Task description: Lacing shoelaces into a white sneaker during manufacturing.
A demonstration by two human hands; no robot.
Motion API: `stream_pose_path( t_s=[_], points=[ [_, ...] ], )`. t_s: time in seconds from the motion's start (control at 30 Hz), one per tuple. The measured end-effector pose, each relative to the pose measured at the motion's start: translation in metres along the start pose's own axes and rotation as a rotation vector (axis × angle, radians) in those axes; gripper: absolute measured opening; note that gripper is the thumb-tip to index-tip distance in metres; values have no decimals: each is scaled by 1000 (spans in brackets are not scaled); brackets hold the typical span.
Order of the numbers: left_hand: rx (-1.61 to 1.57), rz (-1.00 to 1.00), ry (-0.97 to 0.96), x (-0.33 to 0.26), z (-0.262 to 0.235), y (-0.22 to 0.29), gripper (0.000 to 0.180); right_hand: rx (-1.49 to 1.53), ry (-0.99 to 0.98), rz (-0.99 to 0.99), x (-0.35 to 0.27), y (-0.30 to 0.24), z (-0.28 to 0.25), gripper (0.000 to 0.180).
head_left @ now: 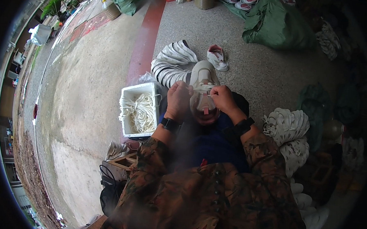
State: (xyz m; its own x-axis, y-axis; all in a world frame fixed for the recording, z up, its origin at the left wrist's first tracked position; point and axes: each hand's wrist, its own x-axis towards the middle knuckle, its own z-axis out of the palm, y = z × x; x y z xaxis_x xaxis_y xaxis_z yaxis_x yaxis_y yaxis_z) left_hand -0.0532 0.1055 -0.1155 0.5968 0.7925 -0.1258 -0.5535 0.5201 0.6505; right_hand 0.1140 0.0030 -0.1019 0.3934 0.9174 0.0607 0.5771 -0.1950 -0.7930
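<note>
A cream and pink sneaker [203, 76] rests on my lap, toe pointing away from me and heel toward me. White shoelace crosses its tongue area. My left hand [179, 99] is closed in a pinch at the shoe's left side, beside the laces; what its fingertips hold is too small to make out fully but looks like a lace end. My right hand [224, 98] pinches the white shoelace [208, 91] at the right of the opening. To the left, a white foam box [126, 130] holds a tangle of white shoelaces [141, 114].
Beyond the sneaker lie a curved stack of white, dark-edged pieces [172, 60] and another small shoe [217, 58]. Green sacks [279, 26] stand at the far right. White bundles [287, 125] sit by my right arm. A wooden crate [126, 161] and shoes [115, 151] are at my left.
</note>
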Motion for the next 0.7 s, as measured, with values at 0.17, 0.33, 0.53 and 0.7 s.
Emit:
stream_pose_path(
  t_s=[0.17, 0.33, 0.53, 0.7],
  points=[
    [-38, -13, -10, 0, -4, 0, 12, 300, -104, 118, 2, 7, -1, 7],
    [-11, -15, -15, -1, -2, 1, 12, 194, 8, 97, 2, 13, 8, 8],
    [-1, -38, 21, -1, -3, 2, 12, 20, 56, 63, 5, 8, 14, 7],
    [-7, -43, 22, 0, -2, 0, 14, 53, 49, 107, 4, 13, 17, 5]
  ],
)
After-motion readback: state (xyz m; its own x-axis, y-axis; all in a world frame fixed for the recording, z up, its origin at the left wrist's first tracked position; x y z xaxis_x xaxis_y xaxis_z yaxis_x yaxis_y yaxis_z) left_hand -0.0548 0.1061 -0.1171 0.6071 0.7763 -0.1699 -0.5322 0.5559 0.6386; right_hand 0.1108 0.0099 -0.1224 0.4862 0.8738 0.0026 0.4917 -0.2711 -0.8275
